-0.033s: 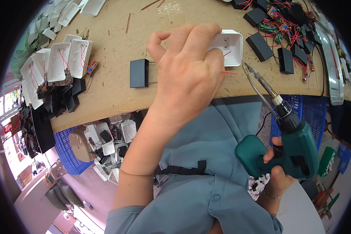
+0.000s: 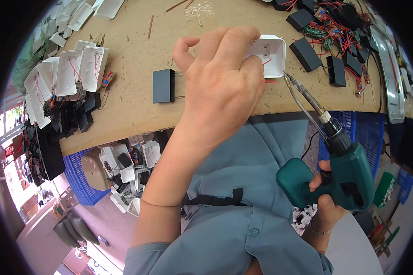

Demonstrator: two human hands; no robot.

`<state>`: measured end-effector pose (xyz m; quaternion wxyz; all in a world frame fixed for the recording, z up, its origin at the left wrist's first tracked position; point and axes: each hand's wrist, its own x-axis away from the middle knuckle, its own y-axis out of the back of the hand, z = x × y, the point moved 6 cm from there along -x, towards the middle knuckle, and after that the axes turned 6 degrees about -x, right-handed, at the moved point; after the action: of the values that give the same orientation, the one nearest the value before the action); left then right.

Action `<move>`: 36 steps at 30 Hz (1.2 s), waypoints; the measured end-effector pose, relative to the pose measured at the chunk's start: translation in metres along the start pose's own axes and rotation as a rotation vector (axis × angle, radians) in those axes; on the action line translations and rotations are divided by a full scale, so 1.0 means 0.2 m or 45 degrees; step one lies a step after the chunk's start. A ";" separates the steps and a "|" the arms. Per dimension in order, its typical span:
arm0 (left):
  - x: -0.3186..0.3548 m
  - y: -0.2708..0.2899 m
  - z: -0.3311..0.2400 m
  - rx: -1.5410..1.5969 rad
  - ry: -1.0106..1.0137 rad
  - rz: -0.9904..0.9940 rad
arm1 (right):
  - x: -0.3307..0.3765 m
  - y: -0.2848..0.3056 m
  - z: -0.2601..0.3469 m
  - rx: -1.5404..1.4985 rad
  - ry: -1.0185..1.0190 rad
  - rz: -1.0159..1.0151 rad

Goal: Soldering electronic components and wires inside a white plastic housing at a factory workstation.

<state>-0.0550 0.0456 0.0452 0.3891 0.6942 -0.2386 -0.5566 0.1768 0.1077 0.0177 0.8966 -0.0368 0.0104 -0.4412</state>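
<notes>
The person's left hand (image 2: 222,78) is covering the left end of a white box (image 2: 276,62), which is lying open side up, near the near edge of the surface (image 2: 133,87). Its fingers are curling over and into the box, but the fingertips are staying hidden, so whether that grip is clamped on anything is impossible to tell. The right hand (image 2: 329,209) is clamping its grip around the handle of a green gun-shaped tool (image 2: 355,172), holding it beyond the near edge while its metal tip (image 2: 298,87) is pointing up toward the box's near right corner.

Very little is changing: a loose red wire (image 2: 271,82) is now showing blurred and closer to the box's near wall, and the tool is sitting slightly further left. The wire is probably moving with the left hand, so its position beside the tip is seemingly still unsettled.

A black block (image 2: 163,86) is resting left of the hand; white housings (image 2: 94,68) are leaning together toward the surface's left edge, and black modules (image 2: 306,56) are crowding its right side.
</notes>
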 end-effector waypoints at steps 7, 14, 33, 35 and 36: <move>-0.01 0.00 0.01 0.039 0.036 -0.151 | 0.00 -0.05 -0.01 0.030 -0.043 0.030; -0.03 0.06 -0.02 -0.172 -0.127 -0.132 | 0.00 -0.09 -0.02 0.058 -0.046 0.064; 0.02 -0.02 0.03 0.037 -0.072 -0.198 | 0.07 -0.06 0.01 0.109 0.001 0.020; 0.02 -0.02 0.02 0.022 -0.066 -0.214 | 0.07 -0.06 0.01 0.110 0.000 0.009; 0.02 -0.02 0.02 0.025 -0.067 -0.216 | 0.07 -0.06 0.01 0.109 0.000 -0.001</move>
<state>-0.0591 0.0439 0.0386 0.3275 0.7008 -0.1944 -0.6032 0.1760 0.0887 0.0201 0.8972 0.0015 -0.0087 -0.4414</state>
